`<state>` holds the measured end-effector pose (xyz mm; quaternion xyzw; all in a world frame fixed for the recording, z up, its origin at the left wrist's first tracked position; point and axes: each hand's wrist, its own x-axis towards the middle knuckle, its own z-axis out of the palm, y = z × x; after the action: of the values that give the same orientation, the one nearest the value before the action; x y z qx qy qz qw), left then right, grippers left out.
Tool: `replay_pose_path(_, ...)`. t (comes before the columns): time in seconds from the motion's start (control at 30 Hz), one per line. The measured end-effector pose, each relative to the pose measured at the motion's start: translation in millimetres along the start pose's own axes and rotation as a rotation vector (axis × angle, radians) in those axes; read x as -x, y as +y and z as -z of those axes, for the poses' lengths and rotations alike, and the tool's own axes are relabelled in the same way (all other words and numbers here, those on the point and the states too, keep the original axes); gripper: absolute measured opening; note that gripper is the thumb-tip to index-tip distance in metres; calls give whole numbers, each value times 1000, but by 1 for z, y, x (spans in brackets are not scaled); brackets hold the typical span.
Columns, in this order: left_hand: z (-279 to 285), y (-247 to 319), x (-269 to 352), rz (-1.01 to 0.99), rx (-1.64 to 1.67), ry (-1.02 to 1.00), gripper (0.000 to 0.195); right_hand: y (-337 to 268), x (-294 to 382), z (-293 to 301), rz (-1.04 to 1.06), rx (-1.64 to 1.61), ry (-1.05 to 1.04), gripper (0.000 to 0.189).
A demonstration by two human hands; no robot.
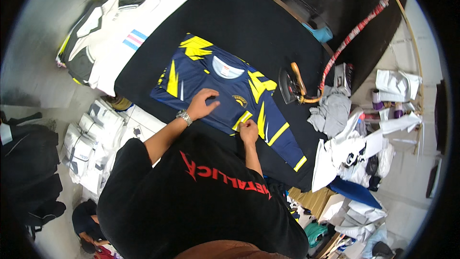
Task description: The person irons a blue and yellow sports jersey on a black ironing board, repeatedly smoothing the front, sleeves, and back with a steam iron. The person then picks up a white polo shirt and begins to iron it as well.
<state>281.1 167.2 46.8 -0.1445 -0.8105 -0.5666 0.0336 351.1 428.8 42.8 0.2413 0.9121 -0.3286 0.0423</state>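
Observation:
A navy and yellow long-sleeved jersey (226,95) lies front up before me, its collar away from me. My left hand (202,105), with a metal watch at the wrist, is over the jersey's front, fingers apart and holding nothing. My right hand (248,131) has its fingertips pinched on a yellow cuff band (242,120) near the jersey's lower edge. One sleeve (280,136) stretches out to the lower right, with yellow bands on it. Beyond that side stands an iron (288,85) with a wooden handle, its cord or hose wrapped in red and white.
The jersey rests on a black-covered table (230,10). Stacked garments (107,39) occupy its left end. Bundled white packages (86,144) are at lower left. A grey cloth (332,111) and white sheets (334,162) lie on the right. Another person (88,223) is low at bottom left.

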Motion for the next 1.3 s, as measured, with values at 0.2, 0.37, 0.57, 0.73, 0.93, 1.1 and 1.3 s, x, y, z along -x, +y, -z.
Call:
replay_pose_path(0.2,45,50,3,-136,148,-223,74,-154,16,9,332,-697,-380,18)
replay_pose_path(0.37,140,33,-32,197,321,193,25,-225,-13,-29,331,-887,-246,13)
replay_pose_path(0.57,336,-71,-10,237,740,972,24,-180,-41,-125,-118,-462,-400,27)
replay_pose_path(0.73,415,-126,35,199,919,1143,26,-197,-21,-153,-244,-492,-428,27)
replay_pose_path(0.93,449,-182,61,277,1056,1262,28,-189,-23,-177,3,-158,-245,28)
replay_pose_path(1.1,467,-207,55,288,1119,1184,30,-210,-26,-186,61,-344,-182,28)
replay_pose_path(1.3,498,-220,34,519,928,1328,39,-337,-4,-207,328,-851,-670,23)
